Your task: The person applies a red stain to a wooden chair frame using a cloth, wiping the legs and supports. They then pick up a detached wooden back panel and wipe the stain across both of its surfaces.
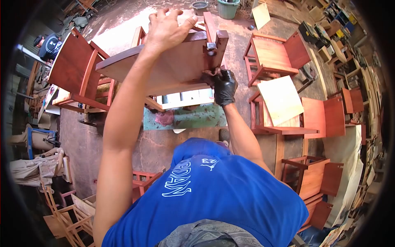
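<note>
A wooden chair (173,68) is tipped in front of me, its broad curved panel facing me, with dark wet stain on its right end. My left hand (168,29), bare, rests at the panel's upper edge with its fingers apart. In a black glove, my right hand (225,88) pinches a stain-soaked rag (211,77) against the panel's right end, just below a post (221,38). The gloved fingertips are partly hidden by the rag.
Beneath the chair lies a stained green board (189,117). Reddish chairs stand left (74,61) and right (271,53), one bearing a pale panel (280,100). A green bucket (227,9) and a dark basin (200,7) sit beyond. Another person (50,46) is far left.
</note>
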`<action>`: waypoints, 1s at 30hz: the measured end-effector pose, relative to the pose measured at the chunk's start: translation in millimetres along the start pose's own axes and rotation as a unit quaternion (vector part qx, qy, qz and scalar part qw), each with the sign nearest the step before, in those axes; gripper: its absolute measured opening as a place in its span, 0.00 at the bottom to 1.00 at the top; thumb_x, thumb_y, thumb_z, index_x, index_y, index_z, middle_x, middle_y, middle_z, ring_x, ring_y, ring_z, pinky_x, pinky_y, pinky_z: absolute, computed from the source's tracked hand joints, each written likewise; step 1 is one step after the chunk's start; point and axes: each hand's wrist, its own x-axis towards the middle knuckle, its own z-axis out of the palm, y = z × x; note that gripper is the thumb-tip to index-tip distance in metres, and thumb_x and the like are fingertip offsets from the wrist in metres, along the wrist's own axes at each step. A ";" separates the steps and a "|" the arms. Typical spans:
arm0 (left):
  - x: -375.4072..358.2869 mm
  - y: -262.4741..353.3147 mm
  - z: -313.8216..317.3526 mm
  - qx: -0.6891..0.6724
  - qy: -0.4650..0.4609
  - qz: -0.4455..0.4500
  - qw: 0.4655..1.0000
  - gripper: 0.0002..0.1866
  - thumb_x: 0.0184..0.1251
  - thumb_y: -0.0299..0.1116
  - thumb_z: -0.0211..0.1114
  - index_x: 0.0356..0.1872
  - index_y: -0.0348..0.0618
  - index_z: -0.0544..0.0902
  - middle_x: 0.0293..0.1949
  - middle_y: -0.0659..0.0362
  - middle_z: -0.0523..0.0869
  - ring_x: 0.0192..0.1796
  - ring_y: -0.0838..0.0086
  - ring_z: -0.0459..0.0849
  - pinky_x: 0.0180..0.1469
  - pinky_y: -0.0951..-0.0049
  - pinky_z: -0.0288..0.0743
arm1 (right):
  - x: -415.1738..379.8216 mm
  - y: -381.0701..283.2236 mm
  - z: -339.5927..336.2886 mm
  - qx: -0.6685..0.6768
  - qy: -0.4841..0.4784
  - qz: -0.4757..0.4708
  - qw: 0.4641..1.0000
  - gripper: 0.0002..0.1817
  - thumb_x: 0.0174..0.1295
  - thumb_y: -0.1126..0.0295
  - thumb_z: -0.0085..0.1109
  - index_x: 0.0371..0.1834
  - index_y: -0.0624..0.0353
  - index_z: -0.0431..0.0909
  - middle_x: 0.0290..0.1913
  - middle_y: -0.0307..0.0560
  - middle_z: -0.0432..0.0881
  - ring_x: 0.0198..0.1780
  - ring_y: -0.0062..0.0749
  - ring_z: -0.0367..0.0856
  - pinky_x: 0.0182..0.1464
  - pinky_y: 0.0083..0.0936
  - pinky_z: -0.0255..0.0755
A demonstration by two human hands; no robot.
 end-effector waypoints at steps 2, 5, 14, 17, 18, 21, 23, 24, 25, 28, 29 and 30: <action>-2.9 3.6 -2.7 -0.025 0.007 -0.015 1.000 0.40 0.70 0.71 0.57 0.67 0.48 0.81 0.72 0.37 0.71 0.76 0.38 0.62 0.77 0.42 0.57 | 12.6 2.0 -4.6 0.063 0.002 -0.007 0.998 0.09 0.62 0.78 0.66 0.45 0.62 0.84 0.40 0.45 0.87 0.46 0.31 0.86 0.50 0.31 0.79; -1.6 2.4 -3.7 -0.058 0.006 -0.014 0.998 0.38 0.71 0.67 0.57 0.67 0.47 0.81 0.70 0.34 0.72 0.74 0.37 0.63 0.75 0.41 0.61 | 40.5 -83.1 -16.9 0.114 0.019 -0.121 0.986 0.09 0.62 0.83 0.63 0.45 0.63 0.83 0.43 0.39 0.86 0.44 0.23 0.82 0.50 0.25 0.78; 14.8 -23.4 21.6 -0.168 0.144 0.040 0.974 0.31 0.72 0.59 0.59 0.58 0.42 0.86 0.62 0.37 0.80 0.68 0.43 0.72 0.72 0.45 0.62 | 111.9 -235.7 -57.0 0.089 -0.111 -0.186 0.972 0.12 0.66 0.84 0.57 0.49 0.64 0.85 0.42 0.42 0.88 0.44 0.21 0.84 0.49 0.23 0.78; 5.4 -11.4 5.3 -0.172 0.230 0.095 0.953 0.26 0.69 0.53 0.65 0.53 0.40 0.87 0.55 0.40 0.85 0.63 0.44 0.77 0.70 0.46 0.65 | 124.8 -196.5 -41.6 -0.137 -0.197 -0.219 0.946 0.11 0.64 0.80 0.64 0.49 0.67 0.85 0.41 0.42 0.87 0.44 0.22 0.84 0.50 0.24 0.79; -1.1 -3.3 4.2 -0.230 0.297 0.073 0.924 0.24 0.67 0.49 0.67 0.52 0.40 0.87 0.56 0.41 0.83 0.64 0.44 0.76 0.70 0.46 0.65 | 114.4 -200.7 -33.8 -0.153 -0.184 -0.240 0.941 0.11 0.65 0.79 0.64 0.50 0.66 0.85 0.42 0.42 0.86 0.43 0.22 0.84 0.49 0.24 0.79; -45.9 5.1 -21.9 -0.315 0.419 0.100 0.846 0.21 0.67 0.43 0.70 0.53 0.37 0.86 0.63 0.40 0.77 0.67 0.45 0.71 0.70 0.47 0.66 | 71.2 -231.2 -20.8 0.073 -0.243 -0.066 0.965 0.11 0.70 0.77 0.63 0.53 0.62 0.85 0.45 0.39 0.85 0.45 0.21 0.83 0.48 0.24 0.79; -98.0 9.5 -24.8 -0.312 0.441 0.116 0.834 0.21 0.66 0.40 0.68 0.56 0.39 0.85 0.65 0.42 0.74 0.68 0.45 0.70 0.71 0.47 0.64 | 82.1 -216.7 -20.2 -0.027 -0.184 -0.176 0.967 0.10 0.72 0.77 0.61 0.54 0.61 0.85 0.44 0.37 0.85 0.46 0.21 0.82 0.49 0.23 0.78; -127.2 6.1 -21.2 -0.311 0.434 0.103 0.839 0.22 0.65 0.39 0.68 0.58 0.40 0.84 0.65 0.43 0.74 0.69 0.46 0.69 0.71 0.47 0.64 | 76.1 -233.4 -10.8 -0.012 -0.194 -0.132 0.972 0.10 0.71 0.77 0.62 0.53 0.61 0.84 0.45 0.37 0.86 0.47 0.21 0.83 0.53 0.23 0.79; -162.8 -0.6 -11.8 -0.315 0.424 0.089 0.844 0.24 0.65 0.38 0.69 0.60 0.41 0.83 0.65 0.44 0.74 0.70 0.47 0.68 0.72 0.47 0.63 | 69.4 -242.9 -2.5 0.052 -0.227 -0.109 0.966 0.08 0.72 0.77 0.63 0.50 0.60 0.85 0.46 0.38 0.86 0.45 0.19 0.81 0.51 0.23 0.77; -273.1 -33.8 35.9 -0.343 0.322 -0.103 0.877 0.21 0.64 0.36 0.67 0.56 0.36 0.83 0.64 0.43 0.74 0.68 0.47 0.71 0.70 0.47 0.66 | 64.2 -252.7 27.0 -0.045 -0.310 -0.179 0.933 0.07 0.72 0.76 0.62 0.49 0.62 0.86 0.47 0.39 0.87 0.44 0.19 0.81 0.50 0.24 0.77; -309.9 -47.5 68.0 -0.353 0.323 -0.183 0.859 0.22 0.64 0.36 0.67 0.57 0.35 0.82 0.64 0.43 0.74 0.67 0.47 0.71 0.70 0.48 0.65 | 49.9 -267.7 42.6 -0.105 -0.353 -0.183 0.912 0.07 0.73 0.75 0.62 0.48 0.62 0.86 0.46 0.40 0.87 0.44 0.20 0.82 0.49 0.24 0.77; -353.7 -62.5 94.4 -0.249 0.285 -0.253 0.890 0.22 0.64 0.36 0.68 0.58 0.35 0.82 0.63 0.44 0.75 0.67 0.48 0.71 0.71 0.49 0.63 | 38.4 -280.4 58.3 -0.166 -0.395 -0.186 0.884 0.07 0.73 0.73 0.62 0.48 0.62 0.87 0.45 0.42 0.88 0.45 0.22 0.83 0.49 0.24 0.77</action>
